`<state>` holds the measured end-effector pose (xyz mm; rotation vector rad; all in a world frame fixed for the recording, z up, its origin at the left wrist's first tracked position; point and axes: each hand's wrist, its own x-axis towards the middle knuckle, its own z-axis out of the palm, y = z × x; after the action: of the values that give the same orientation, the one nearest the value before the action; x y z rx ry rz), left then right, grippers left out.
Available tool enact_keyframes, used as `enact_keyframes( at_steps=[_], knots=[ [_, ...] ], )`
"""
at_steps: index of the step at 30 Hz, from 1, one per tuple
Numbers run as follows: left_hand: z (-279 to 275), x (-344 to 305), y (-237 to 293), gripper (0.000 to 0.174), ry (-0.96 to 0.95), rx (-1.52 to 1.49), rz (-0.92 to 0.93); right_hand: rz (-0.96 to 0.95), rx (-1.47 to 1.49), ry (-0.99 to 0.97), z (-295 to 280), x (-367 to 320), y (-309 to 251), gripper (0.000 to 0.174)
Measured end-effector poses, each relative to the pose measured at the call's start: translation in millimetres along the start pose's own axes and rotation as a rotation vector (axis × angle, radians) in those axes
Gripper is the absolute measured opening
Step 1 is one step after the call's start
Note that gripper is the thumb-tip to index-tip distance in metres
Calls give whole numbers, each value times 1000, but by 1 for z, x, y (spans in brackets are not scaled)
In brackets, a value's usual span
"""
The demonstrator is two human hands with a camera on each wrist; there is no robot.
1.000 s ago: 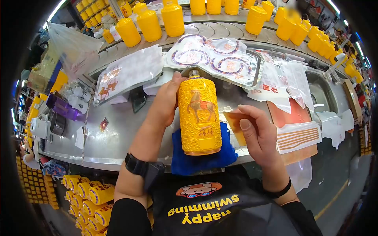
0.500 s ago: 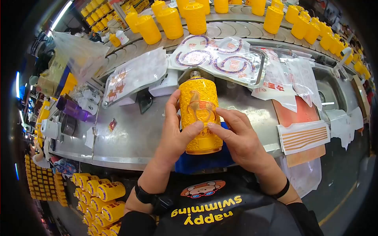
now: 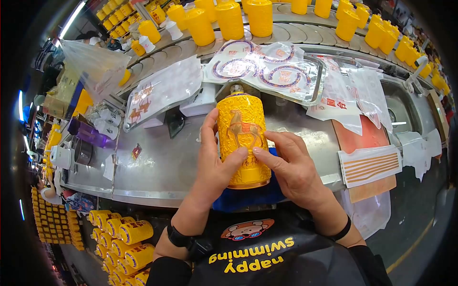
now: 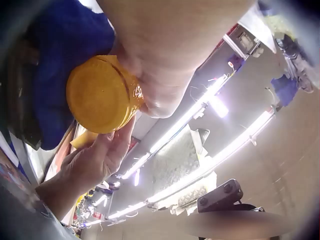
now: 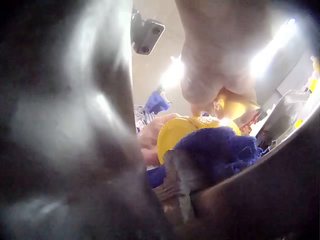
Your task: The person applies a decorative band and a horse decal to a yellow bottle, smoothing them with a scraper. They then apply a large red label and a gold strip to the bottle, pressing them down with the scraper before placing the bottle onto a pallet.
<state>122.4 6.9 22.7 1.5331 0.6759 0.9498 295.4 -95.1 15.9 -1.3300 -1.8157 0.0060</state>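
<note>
A yellow ceramic bottle (image 3: 242, 138) with raised patterning, a horse decal (image 3: 244, 128) and red lettering leans with its neck away from the person. My left hand (image 3: 213, 157) grips its left side, thumb lying across the front beside the lettering. From the other side, my right hand (image 3: 293, 167) touches the front with thumb and index fingertips at the decal's lower edge. Tucked in the right hand is a thin amber scraper (image 5: 235, 104), hidden in the head view. The bottle's yellow base (image 4: 97, 95) faces the left wrist camera. Under the bottle lies a blue cloth (image 3: 248, 196).
Decal sheets (image 3: 164, 88) and a tray with ring-shaped decals (image 3: 286, 76) sit behind the bottle. To the right, a striped sheet (image 3: 371, 164) lies on a board, near a sink (image 3: 398, 107). Several yellow bottles (image 3: 199, 26) stand on a conveyor; more are stacked (image 3: 136, 232) at lower left.
My right hand has come in from the right to touch the bottle's front. My left hand has shifted from near the neck down to the bottle's side, its thumb over the front.
</note>
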Motion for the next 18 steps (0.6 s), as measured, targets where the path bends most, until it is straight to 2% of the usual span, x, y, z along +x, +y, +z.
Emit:
enact_keyframes(
  at_steps=[8,11,14,15,18],
  knots=[
    [1,-2,0,85,-26,-79,18,-61,-49,-10,-4,3,-2,46],
    [3,-3,4,86,-23,-163,-42,77,108,165,-6,0,-3,41],
    [5,-4,5,87,-35,-164,-53,368,587,206,-16,13,-23,35],
    [5,-4,3,87,-36,-148,-39,443,705,200,-9,16,-23,27],
    [4,-3,-1,87,-40,-120,-9,509,574,64,-3,18,-19,20]
  ],
)
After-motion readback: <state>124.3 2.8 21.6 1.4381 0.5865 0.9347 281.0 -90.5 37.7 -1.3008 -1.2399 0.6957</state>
